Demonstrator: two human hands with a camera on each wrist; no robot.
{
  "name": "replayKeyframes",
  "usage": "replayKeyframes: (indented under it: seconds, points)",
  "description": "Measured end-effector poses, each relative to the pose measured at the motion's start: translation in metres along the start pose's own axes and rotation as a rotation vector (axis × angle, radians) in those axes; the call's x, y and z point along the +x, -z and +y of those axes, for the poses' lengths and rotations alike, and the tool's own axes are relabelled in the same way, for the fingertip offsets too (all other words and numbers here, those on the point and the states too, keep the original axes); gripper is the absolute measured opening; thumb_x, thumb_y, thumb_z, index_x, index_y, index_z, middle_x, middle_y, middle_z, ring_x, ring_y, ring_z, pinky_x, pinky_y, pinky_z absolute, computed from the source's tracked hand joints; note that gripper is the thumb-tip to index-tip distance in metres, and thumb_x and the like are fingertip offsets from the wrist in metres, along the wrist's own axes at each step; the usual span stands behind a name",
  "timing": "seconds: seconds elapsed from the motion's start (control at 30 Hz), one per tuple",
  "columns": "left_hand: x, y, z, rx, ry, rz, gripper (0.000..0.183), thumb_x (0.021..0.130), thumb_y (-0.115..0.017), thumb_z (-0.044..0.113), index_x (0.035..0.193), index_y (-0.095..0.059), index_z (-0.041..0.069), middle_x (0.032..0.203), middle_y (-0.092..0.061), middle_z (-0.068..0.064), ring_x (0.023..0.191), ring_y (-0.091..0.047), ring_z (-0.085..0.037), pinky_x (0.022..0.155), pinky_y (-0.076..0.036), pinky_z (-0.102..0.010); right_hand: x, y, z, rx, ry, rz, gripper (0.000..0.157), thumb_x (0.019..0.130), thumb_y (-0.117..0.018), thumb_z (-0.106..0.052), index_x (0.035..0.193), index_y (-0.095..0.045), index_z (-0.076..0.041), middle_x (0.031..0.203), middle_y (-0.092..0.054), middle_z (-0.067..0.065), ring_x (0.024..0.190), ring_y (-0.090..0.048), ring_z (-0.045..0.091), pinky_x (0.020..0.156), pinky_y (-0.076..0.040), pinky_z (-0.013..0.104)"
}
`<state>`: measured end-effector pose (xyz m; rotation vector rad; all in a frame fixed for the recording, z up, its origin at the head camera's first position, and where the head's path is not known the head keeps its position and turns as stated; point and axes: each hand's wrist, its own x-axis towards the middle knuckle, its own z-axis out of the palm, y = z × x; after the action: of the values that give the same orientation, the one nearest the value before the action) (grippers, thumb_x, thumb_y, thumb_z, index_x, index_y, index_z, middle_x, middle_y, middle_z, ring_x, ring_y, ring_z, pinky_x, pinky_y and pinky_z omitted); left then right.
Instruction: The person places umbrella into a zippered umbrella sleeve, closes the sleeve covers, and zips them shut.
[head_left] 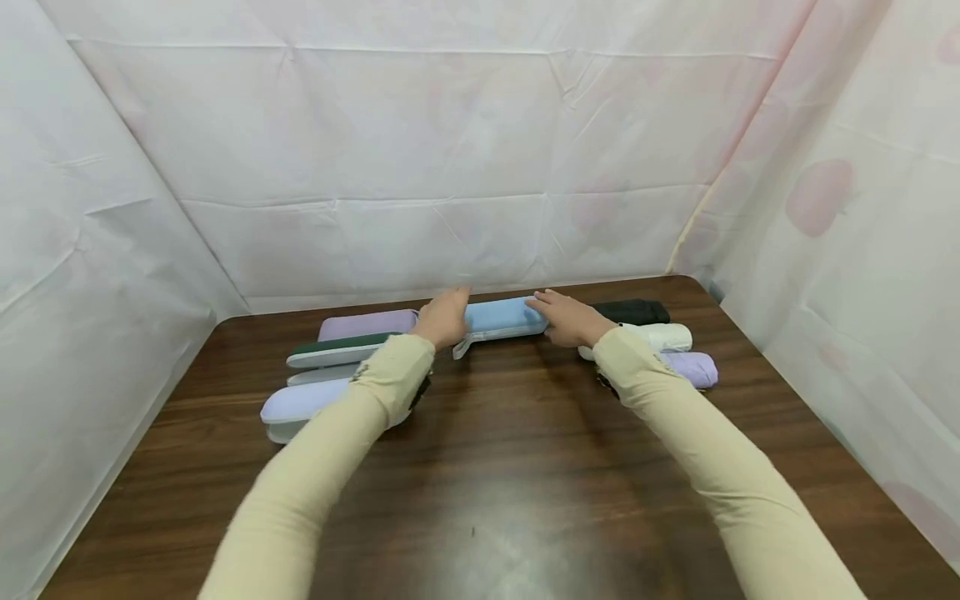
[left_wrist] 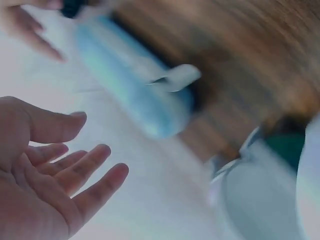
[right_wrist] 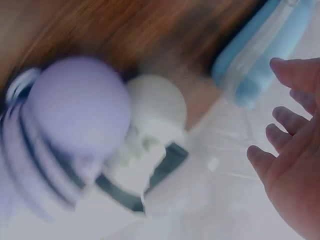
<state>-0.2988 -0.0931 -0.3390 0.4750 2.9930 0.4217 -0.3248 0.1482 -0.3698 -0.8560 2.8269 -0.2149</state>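
Observation:
A light blue oblong zip case with a pale loop strap lies near the table's far edge. My left hand is at its left end, fingers spread and slightly bent. At the case's right end is my right hand, fingers loosely extended. Both wrist views show a gap between the blue case and the left hand and right hand, with nothing in either palm.
To the left lie a purple case, a dark green and grey case and a lavender case. Folded umbrellas lie right: black, white and purple. A white sheet hangs behind the wooden table.

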Motion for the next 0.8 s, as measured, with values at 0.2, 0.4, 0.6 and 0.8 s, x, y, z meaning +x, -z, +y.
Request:
replayKeyframes:
  seconds: [0.2,0.4,0.6,0.8]
  points:
    - [-0.049,0.040,-0.023,-0.096,-0.195,0.036,0.066,0.094,-0.057,0.006,0.151,-0.023,0.006,0.151,-0.031,-0.015,0.136,-0.032,-0.032,0.102,-0.036,-0.047,-0.035,0.016,0.006,-0.024,0.089,0.080,0.058,0.093,-0.059,-0.007,0.146,-0.035,-0.001,0.152,-0.026,0.020,0.141,-0.016,0.036,0.110,-0.018,0.050]
    - [-0.094,0.040,-0.079,-0.171,-0.333,0.082,0.069,0.092,-0.065,0.021,0.149,-0.028,0.006,0.149,-0.033,-0.014,0.136,-0.031,-0.031,0.105,-0.030,-0.051,-0.080,0.020,0.022,-0.051,0.110,0.136,0.055,0.091,-0.062,-0.007,0.142,-0.041,0.000,0.148,-0.032,0.022,0.139,-0.022,0.039,0.107,-0.024,0.053]
    - [-0.129,0.021,-0.132,-0.161,-0.215,0.011,0.072,0.090,-0.067,0.033,0.147,-0.032,0.004,0.147,-0.035,-0.017,0.133,-0.033,-0.036,0.100,-0.033,-0.056,-0.120,0.011,0.050,-0.090,0.113,0.214,0.054,0.086,-0.068,-0.007,0.135,-0.047,0.003,0.135,-0.046,0.024,0.126,-0.041,0.041,0.097,-0.037,0.054]
    - [-0.140,0.007,-0.160,-0.120,-0.195,-0.008,0.069,0.087,-0.070,0.033,0.142,-0.041,0.002,0.142,-0.042,-0.021,0.130,-0.037,-0.041,0.099,-0.033,-0.059,-0.148,-0.007,0.082,-0.116,0.088,0.252,0.054,0.081,-0.074,-0.009,0.129,-0.053,0.002,0.121,-0.054,0.021,0.112,-0.050,0.039,0.086,-0.043,0.053]
